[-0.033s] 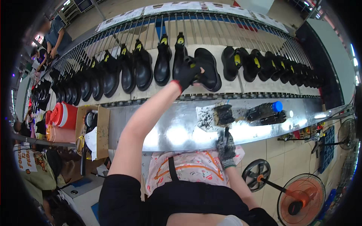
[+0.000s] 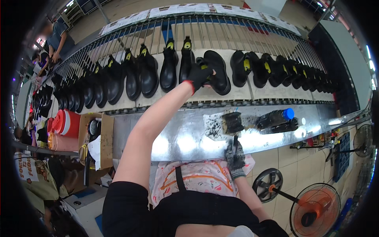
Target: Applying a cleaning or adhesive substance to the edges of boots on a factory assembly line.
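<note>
My left hand [image 2: 197, 76], in a black glove with a red cuff, is closed on a black ankle boot [image 2: 218, 75]. That boot leans in the row, its sole edge turned to the right. Low at the bench's front edge, my right hand [image 2: 235, 157] wears a dirty grey glove. Its fingers are closed on a thin dark handle [image 2: 235, 141] pointing away from me. Just beyond the handle's tip lies a black-smeared block [image 2: 232, 122], on a stained white sheet [image 2: 212, 125]. Whether the handle joins the block I cannot tell.
Black boots [image 2: 148, 75] line the conveyor [image 2: 252, 93] on both sides. Dark bottles [image 2: 272, 118], one blue-capped, lie on the metal bench [image 2: 173, 138]. At left stand a cardboard box [image 2: 106, 142] and a red jug [image 2: 67, 122]. An orange fan [image 2: 314, 209] stands lower right.
</note>
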Demonstrator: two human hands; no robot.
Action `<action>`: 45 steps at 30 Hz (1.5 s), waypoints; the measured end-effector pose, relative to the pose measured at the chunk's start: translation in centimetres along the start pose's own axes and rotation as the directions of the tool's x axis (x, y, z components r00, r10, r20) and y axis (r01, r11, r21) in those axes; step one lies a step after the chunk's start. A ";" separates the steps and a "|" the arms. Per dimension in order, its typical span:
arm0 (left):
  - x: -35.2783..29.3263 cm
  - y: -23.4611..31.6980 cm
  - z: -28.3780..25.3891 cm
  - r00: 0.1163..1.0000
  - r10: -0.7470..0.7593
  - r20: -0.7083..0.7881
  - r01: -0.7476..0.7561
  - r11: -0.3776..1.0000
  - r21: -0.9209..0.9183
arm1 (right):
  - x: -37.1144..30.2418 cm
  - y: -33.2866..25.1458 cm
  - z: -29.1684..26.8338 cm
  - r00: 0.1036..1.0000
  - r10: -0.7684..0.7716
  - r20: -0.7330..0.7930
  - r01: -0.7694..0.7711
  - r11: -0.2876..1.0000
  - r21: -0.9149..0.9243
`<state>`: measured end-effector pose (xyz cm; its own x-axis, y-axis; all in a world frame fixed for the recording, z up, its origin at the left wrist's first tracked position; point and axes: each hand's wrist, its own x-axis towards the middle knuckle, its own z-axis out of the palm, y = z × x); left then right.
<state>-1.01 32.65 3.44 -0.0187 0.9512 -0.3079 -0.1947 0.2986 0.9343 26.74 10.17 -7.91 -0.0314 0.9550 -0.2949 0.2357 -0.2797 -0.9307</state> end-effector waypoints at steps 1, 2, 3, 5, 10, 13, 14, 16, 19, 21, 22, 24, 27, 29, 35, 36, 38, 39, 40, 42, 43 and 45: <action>2.0 0.5 1.9 1.000 0.016 0.009 -0.016 1.000 0.005 | 0.6 2.2 -0.1 1.000 -0.023 -0.008 0.023 1.000 -0.005; 4.4 0.3 2.9 0.980 0.049 -0.191 0.006 0.961 0.277 | 0.9 3.8 0.0 0.986 -0.168 -0.010 0.164 0.972 -0.168; 6.6 -0.1 3.6 0.919 0.132 -0.371 0.084 0.855 0.513 | 1.2 4.6 0.0 0.980 -0.200 0.010 0.197 0.953 -0.230; 9.4 -2.3 3.1 0.943 0.170 -0.285 0.106 0.659 0.744 | 0.9 4.2 0.1 0.978 -0.200 0.051 0.207 0.952 -0.227; 8.0 -2.1 4.2 0.842 0.435 -0.320 -0.042 0.644 0.764 | 0.2 2.2 -0.2 0.856 -0.511 0.081 0.439 0.633 -0.638; 8.0 -5.5 1.1 0.324 0.848 -0.420 -0.192 0.493 0.848 | 0.8 6.5 -0.7 0.965 -0.262 0.033 0.257 0.903 -0.345; 8.3 -6.5 0.2 0.320 0.794 -0.516 -0.131 0.577 0.806 | 0.6 6.3 -0.9 0.981 -0.191 0.026 0.186 0.907 -0.379; 9.1 -7.0 -2.9 0.278 0.731 -0.623 -0.061 0.661 0.748 | 0.1 5.4 -0.3 0.995 -0.098 0.001 0.098 0.995 0.030; 9.7 -7.1 -6.7 0.717 0.296 -0.631 0.233 0.751 0.618 | 0.3 5.6 -0.6 0.941 -0.333 0.059 0.327 0.851 -0.412; 9.6 -7.3 -7.9 0.724 0.338 -0.602 0.181 0.748 0.638 | 0.2 4.1 -0.8 0.907 -0.408 0.107 0.389 0.712 -0.585; 9.8 -7.4 -8.4 0.732 0.389 -0.559 0.145 0.713 0.686 | 0.1 2.0 -0.8 0.925 -0.355 0.134 0.358 0.699 -0.619; 8.8 -7.2 -7.8 0.752 0.347 -0.560 0.180 0.709 0.682 | 0.1 1.1 -0.7 0.940 -0.307 0.147 0.324 0.676 -0.662; 6.0 -7.5 -7.2 0.766 0.348 -0.540 0.181 0.689 0.702 | 1.1 3.0 0.0 0.956 -0.285 0.066 0.269 0.765 -0.585; 2.0 -6.8 -7.3 0.860 0.263 -0.437 0.105 0.747 0.657 | 1.7 4.1 -0.1 0.969 -0.228 0.091 0.223 0.664 -0.714; -13.5 -8.5 -8.1 0.868 0.245 -0.432 0.078 0.792 0.605 | 2.2 5.4 0.0 0.968 -0.241 0.073 0.250 0.881 -0.401; -16.2 -8.0 -7.3 0.865 0.231 -0.445 0.085 0.807 0.584 | 1.9 4.5 -0.1 0.984 -0.173 0.045 0.175 0.881 -0.439; -20.4 -9.0 -6.3 0.827 0.258 -0.499 0.076 0.829 0.554 | 2.0 4.1 -0.1 0.990 -0.137 0.016 0.131 0.890 -0.437; -21.9 -10.2 -6.1 0.796 0.293 -0.529 0.057 0.834 0.549 | 1.2 2.8 0.2 0.978 -0.206 0.016 0.191 0.868 -0.459; -23.2 -11.4 -5.8 0.773 0.308 -0.555 0.051 0.842 0.538 | 1.3 2.6 0.0 0.990 -0.137 -0.012 0.117 0.885 -0.451; -24.7 -12.8 -5.9 0.735 0.325 -0.594 0.045 0.852 0.522 | 0.2 -0.6 -0.1 0.998 0.058 0.020 -0.049 0.952 -0.301; -24.9 -13.1 -6.0 0.736 0.340 -0.586 0.023 0.852 0.523 | 0.0 -1.2 -0.4 0.977 0.188 0.103 -0.172 0.975 -0.142; -25.0 -13.1 -6.5 0.744 0.368 -0.558 -0.022 0.848 0.530 | -0.3 2.3 -0.2 0.993 -0.114 -0.005 0.114 0.993 0.033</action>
<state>-4.34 4.44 -2.25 -0.6328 0.7742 0.0145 0.3552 0.2736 0.8939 27.47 9.26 -9.88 -0.0535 0.9811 -0.1859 0.1980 -0.1721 -0.9650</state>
